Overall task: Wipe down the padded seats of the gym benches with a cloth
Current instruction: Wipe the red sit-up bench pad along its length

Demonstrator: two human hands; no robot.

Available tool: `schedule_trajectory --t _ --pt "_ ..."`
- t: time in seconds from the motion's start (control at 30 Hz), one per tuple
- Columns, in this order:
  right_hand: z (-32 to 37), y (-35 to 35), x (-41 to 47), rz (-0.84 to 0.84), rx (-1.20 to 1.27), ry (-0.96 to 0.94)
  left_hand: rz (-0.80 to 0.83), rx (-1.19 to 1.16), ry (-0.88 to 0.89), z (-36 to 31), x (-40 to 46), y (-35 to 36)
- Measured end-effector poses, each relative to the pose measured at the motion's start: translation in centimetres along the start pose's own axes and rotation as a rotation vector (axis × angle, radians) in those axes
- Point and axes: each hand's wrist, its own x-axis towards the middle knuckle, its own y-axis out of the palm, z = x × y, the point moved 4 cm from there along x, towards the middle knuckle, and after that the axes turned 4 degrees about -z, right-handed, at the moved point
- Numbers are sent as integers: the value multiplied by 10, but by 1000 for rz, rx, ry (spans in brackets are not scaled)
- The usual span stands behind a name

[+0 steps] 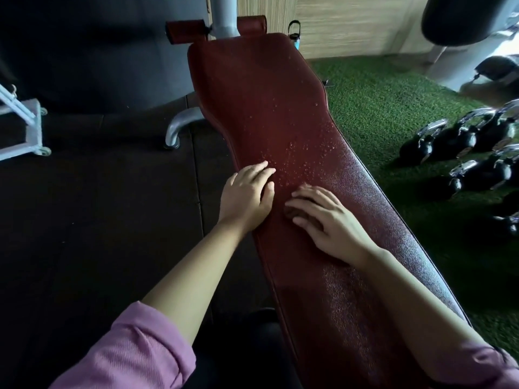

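Note:
A long dark red padded bench seat [261, 88] runs from the bottom right up to the top centre. Water droplets [295, 161] speckle its middle. My left hand [247, 196] rests at the pad's left edge, fingers spread and holding nothing. My right hand [323, 220] presses flat on the pad just below the droplets. A small dark brown cloth [293, 212] shows between and under its fingers; most of it is hidden by the hand. Both forearms come from pink sleeves at the bottom.
A grey metal post [224, 15] and red roller pads [185, 30] stand at the bench's far end, with a curved grey foot [179, 127] on the dark floor at left. Several kettlebells [460, 147] sit on green turf at right. A small bottle [295, 33] stands behind the bench.

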Motion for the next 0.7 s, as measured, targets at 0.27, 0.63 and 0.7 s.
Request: schedule_trajectory --t 0.27,0.63,0.7 --pt "-32 5 38 -72 -159 273 159 93 -129 -7 24 20" --pt "-40 21 63 -112 -252 223 64 82 -150 -4 19 27" --pt "-51 26 83 -98 -232 231 55 69 -145 -4 18 27"
